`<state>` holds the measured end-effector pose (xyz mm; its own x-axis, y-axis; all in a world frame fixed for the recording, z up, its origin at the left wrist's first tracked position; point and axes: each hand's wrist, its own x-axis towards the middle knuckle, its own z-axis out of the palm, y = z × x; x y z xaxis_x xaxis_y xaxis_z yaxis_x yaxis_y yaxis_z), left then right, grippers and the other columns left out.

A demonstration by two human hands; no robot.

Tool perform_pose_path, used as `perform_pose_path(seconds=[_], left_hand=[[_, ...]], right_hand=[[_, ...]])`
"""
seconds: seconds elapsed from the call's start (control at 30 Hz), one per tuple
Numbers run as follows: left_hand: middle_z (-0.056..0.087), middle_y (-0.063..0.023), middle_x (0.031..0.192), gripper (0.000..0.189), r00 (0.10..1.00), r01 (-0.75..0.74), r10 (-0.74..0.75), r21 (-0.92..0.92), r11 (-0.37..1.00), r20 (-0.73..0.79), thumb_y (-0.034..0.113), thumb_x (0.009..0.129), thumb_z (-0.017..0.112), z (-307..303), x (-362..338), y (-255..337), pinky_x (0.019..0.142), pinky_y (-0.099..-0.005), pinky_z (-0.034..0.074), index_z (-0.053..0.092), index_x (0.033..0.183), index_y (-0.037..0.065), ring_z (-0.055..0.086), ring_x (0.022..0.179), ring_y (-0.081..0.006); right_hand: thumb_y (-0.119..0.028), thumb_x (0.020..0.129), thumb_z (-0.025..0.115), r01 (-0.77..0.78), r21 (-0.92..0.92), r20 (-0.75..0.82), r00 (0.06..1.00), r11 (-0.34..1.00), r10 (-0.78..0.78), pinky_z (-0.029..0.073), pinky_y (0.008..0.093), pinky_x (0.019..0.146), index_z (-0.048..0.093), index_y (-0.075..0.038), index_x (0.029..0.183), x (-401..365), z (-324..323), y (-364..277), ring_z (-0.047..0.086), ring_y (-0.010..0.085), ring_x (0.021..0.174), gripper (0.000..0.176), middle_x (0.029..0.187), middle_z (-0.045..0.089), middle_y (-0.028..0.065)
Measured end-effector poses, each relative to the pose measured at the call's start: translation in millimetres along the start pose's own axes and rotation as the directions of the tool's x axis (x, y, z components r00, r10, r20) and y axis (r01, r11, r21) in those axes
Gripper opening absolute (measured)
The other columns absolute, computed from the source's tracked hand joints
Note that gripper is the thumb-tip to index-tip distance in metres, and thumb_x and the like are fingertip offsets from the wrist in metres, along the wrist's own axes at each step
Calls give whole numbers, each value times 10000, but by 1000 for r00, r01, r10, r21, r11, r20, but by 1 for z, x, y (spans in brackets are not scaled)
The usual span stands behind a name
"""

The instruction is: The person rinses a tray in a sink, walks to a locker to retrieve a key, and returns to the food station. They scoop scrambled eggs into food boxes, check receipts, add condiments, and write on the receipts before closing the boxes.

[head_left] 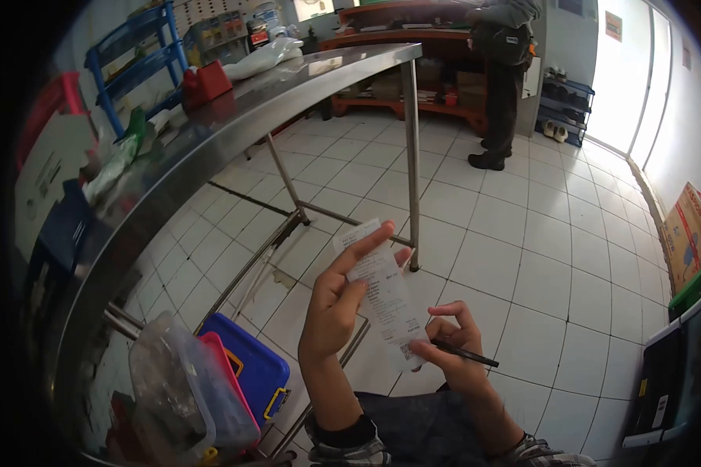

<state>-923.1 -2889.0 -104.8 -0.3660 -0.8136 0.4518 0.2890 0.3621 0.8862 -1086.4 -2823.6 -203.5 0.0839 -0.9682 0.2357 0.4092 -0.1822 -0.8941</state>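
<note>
A long, narrow paper receipt (pixel 383 300) with printed lines is held up in front of me. My left hand (pixel 336 311) is closed on its upper part, with the thumb on the printed face and the index finger stretched across the top. Lower down, the thumb of my right hand (pixel 456 346) presses on the receipt's bottom end, beside a small square printed code. A dark pen (pixel 466 354) sticks out to the right from between the fingers of that same hand. Some of the right fingers are hidden behind the paper and the pen.
A steel table (pixel 319 66) curves along my left, bearing a red container (pixel 207 84) and plastic bags. Plastic bins and a blue lid (pixel 249 362) lie below it. A person (pixel 506 78) stands at the back. A cardboard box (pixel 689 237) and a shoe rack (pixel 565 109) are at right.
</note>
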Motion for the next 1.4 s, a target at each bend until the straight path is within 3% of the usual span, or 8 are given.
perform_pose_path(seconds=[0.07, 0.2, 0.53, 0.77, 1.07, 1.17, 1.4], left_hand=[[392, -217, 1374, 612, 1000, -24, 24, 93, 995, 1, -94, 709, 290, 0, -13, 12, 955, -363, 476, 391, 1313, -82, 501, 1180, -353], [378, -217, 1387, 644, 998, -56, 56, 11, 998, -14, -99, 689, 273, 9, -29, 15, 970, -358, 461, 370, 1326, -84, 472, 1209, -356], [347, -216, 1408, 643, 999, -43, 43, 6, 999, 31, -111, 701, 268, 21, -45, 32, 1003, -361, 427, 337, 1341, -90, 416, 1254, -364], [348, -239, 1397, 631, 1000, 15, -14, 53, 998, -23, -123, 699, 259, 14, -58, 41, 1034, -369, 393, 336, 1326, -116, 390, 1268, -374], [371, -244, 1377, 615, 999, -44, 43, -48, 998, -8, -115, 699, 258, 29, -62, 49, 1028, -359, 401, 346, 1307, -132, 411, 1255, -373], [373, -246, 1375, 617, 1000, -18, 18, -19, 1000, -22, -112, 696, 255, 32, -65, 51, 1016, -359, 415, 342, 1306, -138, 420, 1249, -373], [340, -254, 1392, 628, 1000, -18, 18, 27, 999, 2, -114, 690, 257, 34, -73, 52, 1008, -374, 424, 327, 1314, -140, 424, 1244, -376]], right_hand=[[49, 796, 649, -4, 89, -43, 999, 996, 8, 549, 279, 606, 379, -27, 1140, -7, 7, -4, 624, 160, 746, 444, 749, 575, 80], [50, 793, 650, -58, 35, 11, 998, 998, 58, 564, 282, 560, 377, -26, 1138, -22, 12, -21, 625, 168, 741, 446, 748, 574, 82], [51, 798, 643, -93, 63, 59, 994, 994, 89, 489, 221, 494, 376, -31, 1151, -39, 11, -21, 584, 121, 690, 450, 722, 527, 40], [48, 783, 647, -99, 101, 70, 993, 990, 92, 458, 195, 442, 393, -66, 1125, -43, 20, -14, 575, 108, 643, 441, 732, 532, 38], [31, 798, 653, -54, 59, 54, 997, 997, 51, 436, 194, 437, 389, -22, 1135, -54, 20, -21, 561, 96, 596, 431, 691, 530, 39], [41, 786, 647, -59, 62, 63, 996, 996, 56, 435, 194, 409, 394, -59, 1116, -58, 18, -21, 564, 106, 597, 429, 706, 542, 50], [34, 800, 649, -40, 67, 70, 997, 997, 35, 424, 197, 422, 386, -23, 1134, -68, 18, -26, 550, 89, 577, 429, 685, 524, 35]])
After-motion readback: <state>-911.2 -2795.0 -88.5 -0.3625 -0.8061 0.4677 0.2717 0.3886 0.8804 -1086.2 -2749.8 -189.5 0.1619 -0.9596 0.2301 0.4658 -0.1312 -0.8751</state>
